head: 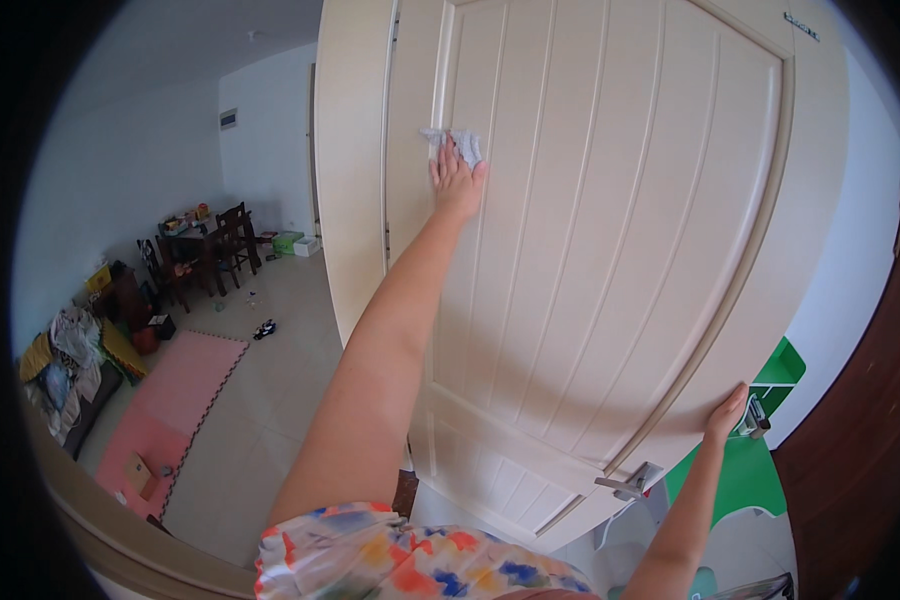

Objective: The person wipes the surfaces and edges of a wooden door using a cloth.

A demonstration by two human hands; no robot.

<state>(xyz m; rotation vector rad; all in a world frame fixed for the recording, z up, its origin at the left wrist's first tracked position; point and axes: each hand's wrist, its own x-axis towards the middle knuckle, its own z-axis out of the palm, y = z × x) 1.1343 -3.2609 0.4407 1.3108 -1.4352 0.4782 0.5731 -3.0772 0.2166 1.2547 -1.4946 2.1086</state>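
Note:
A cream panelled door (pixel 570 225) fills the middle of the view, with upright grooves in its panels. High on its hinge side, my left hand (pixel 457 180) presses a crumpled pale grey cloth (pixel 467 146) against the panel's raised moulding. The arm is stretched far up. My right hand (pixel 726 414) holds the door's free edge, fingers partly hidden behind it. Just below and left of that hand is the metal lever handle (pixel 630 481).
Behind the door's edge stands a green desk (pixel 750 476) with shelves. To the left, a pink foam mat (pixel 187 382) lies on the tiled floor. Beyond are a dark wooden table and chairs (pixel 232 232), boxes (pixel 289 241) and heaped clothes (pixel 71 352).

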